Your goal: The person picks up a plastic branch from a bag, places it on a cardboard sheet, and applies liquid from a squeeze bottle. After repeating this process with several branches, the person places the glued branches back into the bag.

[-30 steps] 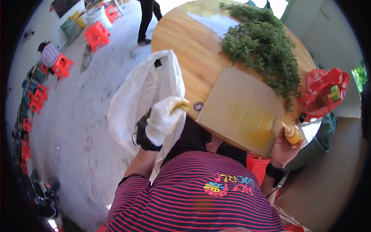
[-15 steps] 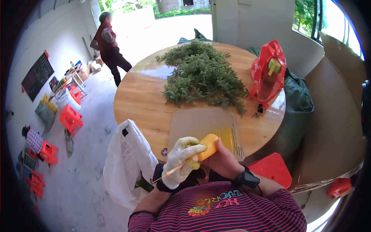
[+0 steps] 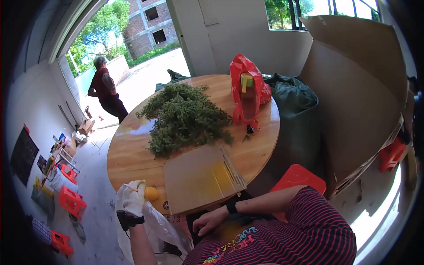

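Observation:
My left hand (image 3: 131,199), in a whitish knit glove, is at the near left edge of the round wooden table (image 3: 137,172). Its fingers close against a small rounded yellow object (image 3: 151,193), partly hidden by the glove; its exact kind does not show. My bare right hand (image 3: 211,221) hangs loosely by my lap, below a flat cardboard sheet (image 3: 194,176) marked with yellow. Its fingers are slightly bent, with nothing visible in them. Beyond the cardboard lies a heap of green needle-leaved sprigs (image 3: 185,117). The thin stick does not show.
A red plastic bag (image 3: 247,84) holding a yellow-green-topped container stands on the table's right. A white sack (image 3: 165,225) hangs below my left arm. Red stools (image 3: 72,201), a dark green sack (image 3: 293,95) and large cardboard (image 3: 353,101) surround the table. A person (image 3: 105,88) stands near the doorway.
My hands have parted: the left moved to the table's left edge with the yellow object, which was in my right hand. My right dropped toward my lap. The view has turned right.

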A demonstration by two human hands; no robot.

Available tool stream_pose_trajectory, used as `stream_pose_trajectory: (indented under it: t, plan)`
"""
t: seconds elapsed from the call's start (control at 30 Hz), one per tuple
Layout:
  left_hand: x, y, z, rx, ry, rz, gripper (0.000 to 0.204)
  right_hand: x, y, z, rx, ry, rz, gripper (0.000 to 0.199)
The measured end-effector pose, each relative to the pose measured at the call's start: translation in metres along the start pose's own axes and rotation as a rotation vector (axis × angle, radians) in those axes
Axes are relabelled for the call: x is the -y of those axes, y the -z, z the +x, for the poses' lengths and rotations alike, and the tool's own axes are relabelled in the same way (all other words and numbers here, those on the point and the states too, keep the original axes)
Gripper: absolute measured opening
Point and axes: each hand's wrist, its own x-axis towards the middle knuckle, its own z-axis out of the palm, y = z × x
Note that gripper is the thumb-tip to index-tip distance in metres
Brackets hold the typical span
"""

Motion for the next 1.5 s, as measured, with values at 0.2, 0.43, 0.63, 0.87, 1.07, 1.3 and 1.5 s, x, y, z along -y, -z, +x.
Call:
stream_pose_trajectory:
  t: [0.2,0.43,0.63,0.87,1.07,1.3,1.5]
  plan:
    - [0.004,-0.015,0.012,0.079,0.178,-0.043,0.038,-0.067,-0.035,0.066,0.195,-0.09,-0.339,0.049]
    - [0.009,-0.025,0.012,0.043,0.267,-0.158,0.04,-0.088,-0.035,0.11,0.476,-0.06,-0.143,0.038]
    - [0.029,-0.043,0.001,-0.094,0.13,-0.279,0.035,-0.103,-0.045,0.123,0.617,0.063,-0.107,0.033]
    - [0.029,-0.026,-0.057,-0.408,-0.097,-0.01,0.029,-0.125,-0.053,0.118,0.746,0.198,-0.056,0.027]
    - [0.073,-0.02,-0.102,-0.061,0.287,-0.645,0.028,-0.094,-0.065,0.139,0.741,0.36,-0.05,0.023]
    - [0.051,-0.003,-0.132,0.13,0.472,-0.801,0.02,-0.054,-0.099,0.154,0.794,0.295,-0.037,0.02]
    - [0.066,-0.015,-0.161,0.261,0.483,-0.781,0.019,-0.052,-0.092,0.161,0.847,0.083,-0.034,0.018]
